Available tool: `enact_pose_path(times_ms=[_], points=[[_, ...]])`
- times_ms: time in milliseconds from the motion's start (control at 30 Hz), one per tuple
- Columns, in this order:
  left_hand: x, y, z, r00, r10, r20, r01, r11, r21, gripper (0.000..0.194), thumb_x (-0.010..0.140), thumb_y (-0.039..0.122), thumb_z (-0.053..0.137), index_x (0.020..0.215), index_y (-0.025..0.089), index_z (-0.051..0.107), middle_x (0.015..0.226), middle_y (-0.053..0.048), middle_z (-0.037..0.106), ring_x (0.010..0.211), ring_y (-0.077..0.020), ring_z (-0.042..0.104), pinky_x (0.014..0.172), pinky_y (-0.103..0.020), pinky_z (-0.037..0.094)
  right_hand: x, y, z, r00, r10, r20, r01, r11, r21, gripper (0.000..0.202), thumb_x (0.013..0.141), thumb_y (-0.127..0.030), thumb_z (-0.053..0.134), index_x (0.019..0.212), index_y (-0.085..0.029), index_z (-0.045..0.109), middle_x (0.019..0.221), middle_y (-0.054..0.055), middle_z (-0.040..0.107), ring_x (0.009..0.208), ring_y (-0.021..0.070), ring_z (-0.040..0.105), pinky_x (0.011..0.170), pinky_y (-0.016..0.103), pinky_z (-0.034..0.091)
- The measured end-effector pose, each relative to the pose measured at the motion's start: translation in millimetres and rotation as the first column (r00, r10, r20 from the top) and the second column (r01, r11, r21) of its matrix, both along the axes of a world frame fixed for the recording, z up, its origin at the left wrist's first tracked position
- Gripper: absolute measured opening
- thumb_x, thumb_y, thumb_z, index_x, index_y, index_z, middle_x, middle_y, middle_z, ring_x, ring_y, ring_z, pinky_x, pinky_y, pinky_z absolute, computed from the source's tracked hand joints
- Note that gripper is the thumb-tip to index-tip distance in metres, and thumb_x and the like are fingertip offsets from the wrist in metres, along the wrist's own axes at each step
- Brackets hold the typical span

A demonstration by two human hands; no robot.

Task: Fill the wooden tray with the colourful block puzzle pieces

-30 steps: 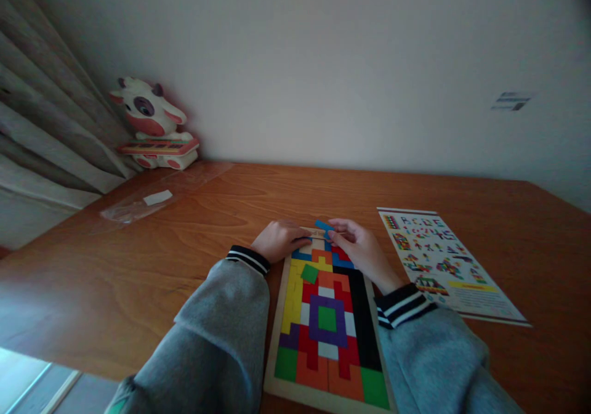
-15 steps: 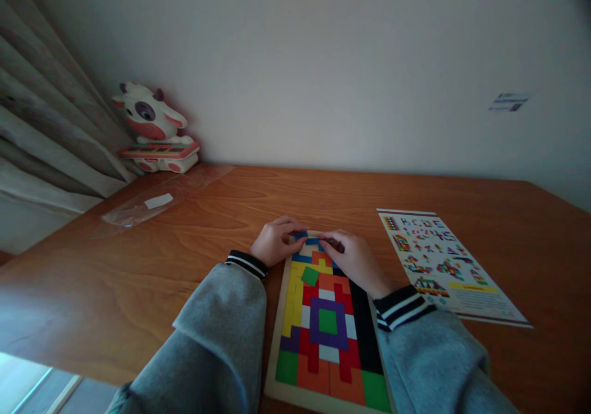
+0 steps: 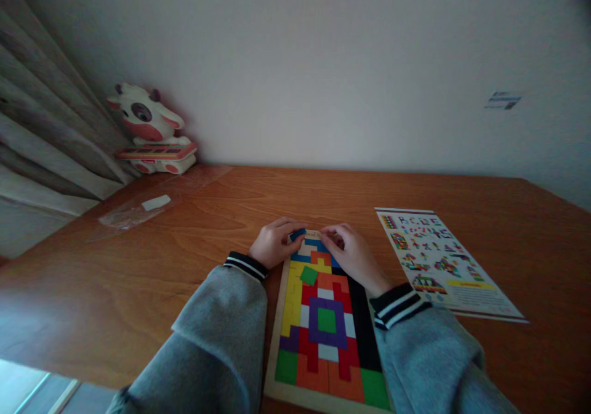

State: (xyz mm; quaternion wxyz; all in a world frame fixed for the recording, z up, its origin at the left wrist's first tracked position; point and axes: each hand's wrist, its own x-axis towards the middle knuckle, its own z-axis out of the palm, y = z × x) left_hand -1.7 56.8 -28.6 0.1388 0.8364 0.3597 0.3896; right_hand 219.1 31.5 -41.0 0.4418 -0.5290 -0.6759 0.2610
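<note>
A wooden puzzle board [image 3: 272, 365] lies in front of me, filled with coloured block pieces. At its far left corner my left hand [image 3: 276, 241] pinches a blue puzzle piece [image 3: 298, 233] between thumb and fingers, slightly raised and tilted. My right hand [image 3: 349, 252] is at the far right corner, its fingers curled and pressed together at the board's edge; whatever lies between them is hidden. A green square piece [image 3: 309, 275] rests askew on top of the yellow and red pieces. Black pieces [image 3: 364, 324] run along the right side, and a purple frame [image 3: 314, 321] surrounds a green centre.
A printed pattern sheet [image 3: 443, 260] lies on the wooden table [image 3: 212, 217] to the right. Toward the back left are a clear plastic bag [image 3: 124, 218] with a white label and a toy cow keyboard [image 3: 157, 152]. Behind the table stands a wall, with a curtain [image 3: 41, 130] at left.
My left hand has tilted the blue piece up, so more of it shows. The right fingers have shifted slightly away from the left hand, uncovering printing on the board's far rim.
</note>
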Motion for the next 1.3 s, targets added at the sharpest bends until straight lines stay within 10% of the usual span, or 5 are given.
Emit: enact_pose_path(times_ms=[300,767,1300], points=[[5,-1,-0.8,0.91,0.195,0.366,-0.065,0.939,-0.339,0.031,0.085,0.036,0.069,0.11,0.016,0.07,0.092,-0.007,0.072,0.079,-0.0162,0.069,0.07,-0.026,0.058,22,9,7.6,0.884,-0.306,-0.353,0.307,0.95,-0.053,0.041,0.086,-0.052,0.06,0.108,-0.019,0.067,0.105,0.011,0.07,0.088,0.0234,0.064,0.075,0.037,0.05],[7,3,-0.7,0.701,0.28,0.656,0.238,0.776,-0.585,0.039,0.068,0.041,0.085,0.085,0.014,0.063,0.081,-0.002,0.071,0.075,-0.0135,0.069,0.074,-0.028,0.058,-1,-5,15.5,0.988,0.025,-0.152,-0.033,0.998,-0.055,0.03,0.09,-0.045,0.06,0.106,-0.021,0.068,0.098,0.007,0.073,0.083,0.0202,0.066,0.074,0.035,0.052],[4,-5,-0.6,0.911,0.059,0.408,0.169,0.849,-0.501,0.031,0.081,0.042,0.074,0.095,0.015,0.07,0.088,-0.006,0.073,0.078,-0.0151,0.068,0.071,-0.026,0.055,-8,-10,15.3,0.981,0.162,-0.105,-0.166,0.986,-0.025,0.02,0.09,-0.038,0.063,0.101,-0.024,0.073,0.095,0.004,0.076,0.084,0.019,0.071,0.075,0.033,0.055]])
